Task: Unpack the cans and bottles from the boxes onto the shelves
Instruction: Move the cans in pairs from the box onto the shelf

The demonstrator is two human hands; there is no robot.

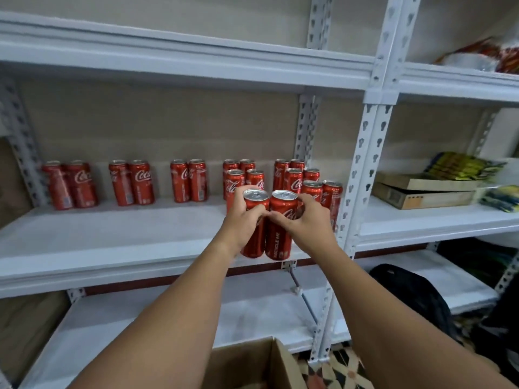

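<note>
Cans (268,224), two upright and touching at frame centre, each wrapped by one hand's grip, left (243,220) and right (304,220), likely to shelve (112,242) as pair.

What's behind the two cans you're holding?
Behind the left can and right can, gripped by the left hand and right hand, stand more Coca-Cola cans on the shelf. The held cans cover their lower parts.

I have one view only, from the head camera, wide-angle, looking forward and down along both forearms at close range. It faces the white shelf (112,242) squarely; the hands meet near frame centre, the carton edge (252,357) below them.
</note>
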